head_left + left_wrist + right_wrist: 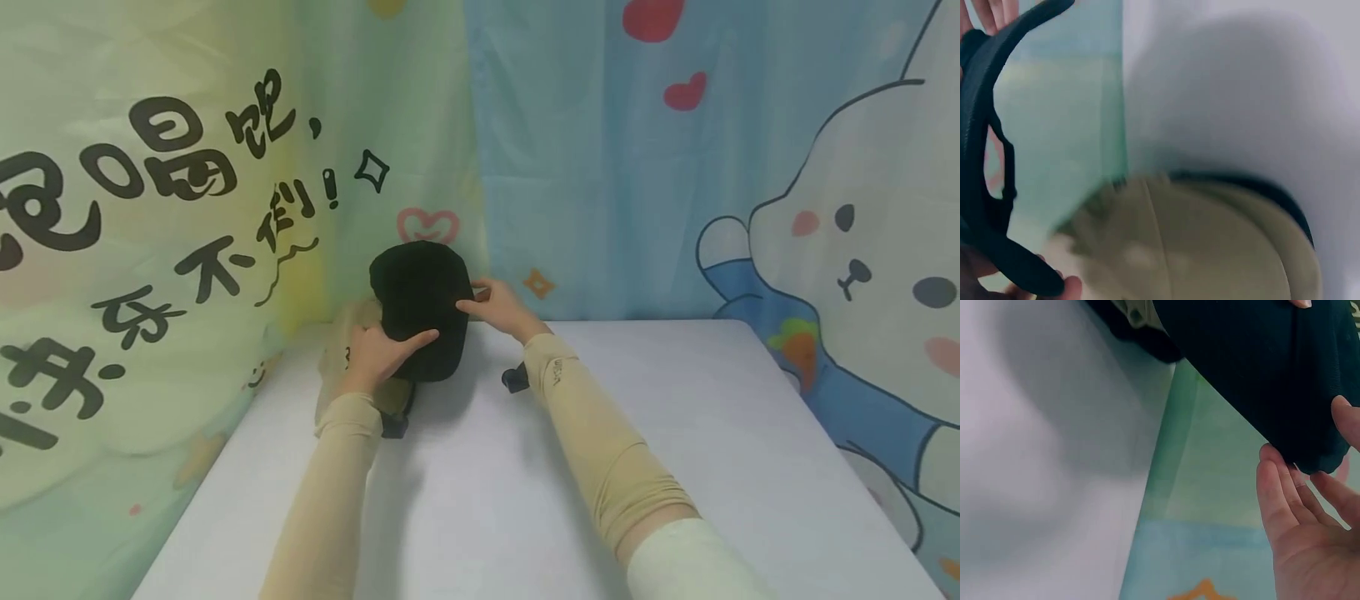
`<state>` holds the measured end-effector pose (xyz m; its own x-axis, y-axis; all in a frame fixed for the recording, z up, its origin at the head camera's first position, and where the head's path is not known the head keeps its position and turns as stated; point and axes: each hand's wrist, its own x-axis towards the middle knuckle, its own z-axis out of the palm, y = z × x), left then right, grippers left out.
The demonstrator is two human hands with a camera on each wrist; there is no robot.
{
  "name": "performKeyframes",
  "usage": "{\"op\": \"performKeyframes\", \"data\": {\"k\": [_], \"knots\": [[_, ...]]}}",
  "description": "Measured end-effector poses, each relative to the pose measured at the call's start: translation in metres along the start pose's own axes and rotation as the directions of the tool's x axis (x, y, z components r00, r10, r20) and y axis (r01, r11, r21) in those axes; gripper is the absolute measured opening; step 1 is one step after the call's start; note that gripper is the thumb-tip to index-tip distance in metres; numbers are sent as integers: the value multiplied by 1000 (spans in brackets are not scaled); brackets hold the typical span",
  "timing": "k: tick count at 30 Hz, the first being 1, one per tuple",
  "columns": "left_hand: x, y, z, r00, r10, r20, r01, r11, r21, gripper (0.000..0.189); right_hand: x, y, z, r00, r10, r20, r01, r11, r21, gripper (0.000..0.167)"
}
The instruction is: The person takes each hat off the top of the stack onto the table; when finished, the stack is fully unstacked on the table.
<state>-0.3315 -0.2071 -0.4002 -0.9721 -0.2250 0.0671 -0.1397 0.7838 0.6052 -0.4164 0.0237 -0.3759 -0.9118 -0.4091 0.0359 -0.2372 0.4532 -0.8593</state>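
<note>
A black cap (423, 292) is held up off the table by both hands; in the left wrist view the dark cap (975, 137) shows nearly edge-on, with an opening behind a strap. My left hand (371, 357) pinches its lower left edge, thumb across the front. On the opposite edge, my right hand (504, 308) grips the cap between thumb and fingers; the right wrist view shows this hand (1310, 519) at one end of the dark cap (1260, 369). A khaki cap (1204, 244) sits below and behind the left hand, partly hidden in the head view.
A small dark object (514, 379) lies on the white table (480, 500) beside the right forearm, partly covered by it. Another dark piece (394, 427) shows under the khaki cap. A printed curtain (547, 167) hangs along the table's back edge.
</note>
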Motion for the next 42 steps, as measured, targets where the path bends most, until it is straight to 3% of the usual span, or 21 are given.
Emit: {"op": "performKeyframes", "data": {"k": [3,8,12,20,26,34,42], "knots": [[0,18,10,1000,19,24,-18,1000,-23,126,-8,8,-19,1000,9,-22,-9,1000,-20,69],[-1,40,25,997,66,52,-66,998,14,122,-20,23,-43,998,18,-55,-22,998,-61,66],[-4,55,35,993,58,105,-60,998,20,120,-29,35,-60,999,16,-52,-20,997,-73,66],[-12,72,52,983,77,166,-65,995,-77,117,-47,58,-87,997,72,-27,-73,997,-35,69],[-18,82,67,967,117,227,-89,987,-132,108,-63,75,-105,994,107,-6,-107,994,-22,68],[-20,84,81,917,183,353,-87,959,-270,97,-83,92,-125,991,133,32,-132,991,-22,67],[-26,84,91,855,281,435,-86,905,-416,85,-98,104,-143,981,184,69,-183,983,-9,71]]}}
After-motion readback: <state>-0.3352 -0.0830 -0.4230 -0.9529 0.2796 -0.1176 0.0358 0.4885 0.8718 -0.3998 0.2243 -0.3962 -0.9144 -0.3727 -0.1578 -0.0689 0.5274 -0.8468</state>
